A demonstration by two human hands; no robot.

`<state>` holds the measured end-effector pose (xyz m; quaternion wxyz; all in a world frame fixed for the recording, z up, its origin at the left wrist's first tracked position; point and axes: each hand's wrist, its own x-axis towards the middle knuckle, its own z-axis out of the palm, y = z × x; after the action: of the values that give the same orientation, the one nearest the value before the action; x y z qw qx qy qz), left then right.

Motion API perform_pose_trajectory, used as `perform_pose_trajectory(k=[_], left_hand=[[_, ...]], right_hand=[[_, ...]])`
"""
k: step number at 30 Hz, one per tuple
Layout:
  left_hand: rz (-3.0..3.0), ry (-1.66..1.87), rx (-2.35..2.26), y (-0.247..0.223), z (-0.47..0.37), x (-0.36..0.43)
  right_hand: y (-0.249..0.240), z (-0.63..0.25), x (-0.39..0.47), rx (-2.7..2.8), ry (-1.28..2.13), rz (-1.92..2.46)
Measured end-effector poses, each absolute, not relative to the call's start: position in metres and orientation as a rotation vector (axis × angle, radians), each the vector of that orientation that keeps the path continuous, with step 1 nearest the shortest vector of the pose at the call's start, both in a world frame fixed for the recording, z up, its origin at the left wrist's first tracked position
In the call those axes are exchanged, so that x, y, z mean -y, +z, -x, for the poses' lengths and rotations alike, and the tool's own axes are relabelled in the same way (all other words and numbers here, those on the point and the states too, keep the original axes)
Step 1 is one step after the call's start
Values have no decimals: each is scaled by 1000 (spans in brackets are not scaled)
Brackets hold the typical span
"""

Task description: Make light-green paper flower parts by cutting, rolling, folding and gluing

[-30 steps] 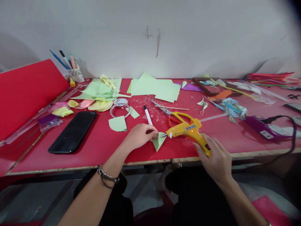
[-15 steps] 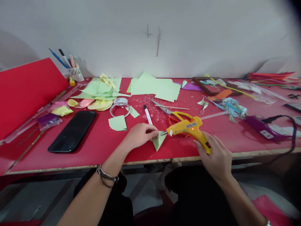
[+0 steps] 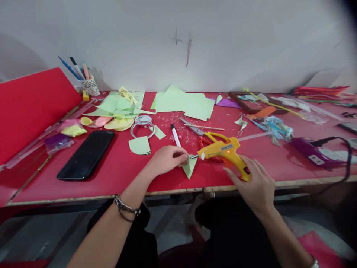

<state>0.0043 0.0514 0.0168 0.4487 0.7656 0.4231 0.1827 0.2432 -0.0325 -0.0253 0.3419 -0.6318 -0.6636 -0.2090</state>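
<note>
My left hand (image 3: 171, 160) pinches the edge of a small green piece of paper (image 3: 189, 169) near the table's front edge. In my right hand (image 3: 255, 184) is a yellow hot glue gun (image 3: 223, 152), its small light glowing orange. The metal nozzle lies over the upper part of the paper, close to my left fingertips; whether it touches cannot be made out. My right thumb is held away from the gun's handle. Just beyond my left hand lies a white marker (image 3: 175, 134), and behind the gun are scissors (image 3: 195, 128) with yellow handles.
A black phone (image 3: 86, 155) lies at left, near a tape roll (image 3: 142, 129) and a cut green piece (image 3: 140, 145). Green sheets (image 3: 184, 103) lie along the wall. At right are a purple power strip (image 3: 315, 152), blue tassels (image 3: 276, 127) and a brown frame (image 3: 242, 104).
My right thumb has lifted away from the glue gun's handle. The gun and the green paper have barely moved, and my left hand keeps its pinch.
</note>
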Motion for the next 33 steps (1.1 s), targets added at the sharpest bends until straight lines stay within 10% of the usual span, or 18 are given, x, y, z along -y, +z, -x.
perform_pose_trajectory(k=[33], left_hand=[[-1984,590,-1117,20,-10,-47]], right_hand=[[-24,-241,34,1729,-531,1593]])
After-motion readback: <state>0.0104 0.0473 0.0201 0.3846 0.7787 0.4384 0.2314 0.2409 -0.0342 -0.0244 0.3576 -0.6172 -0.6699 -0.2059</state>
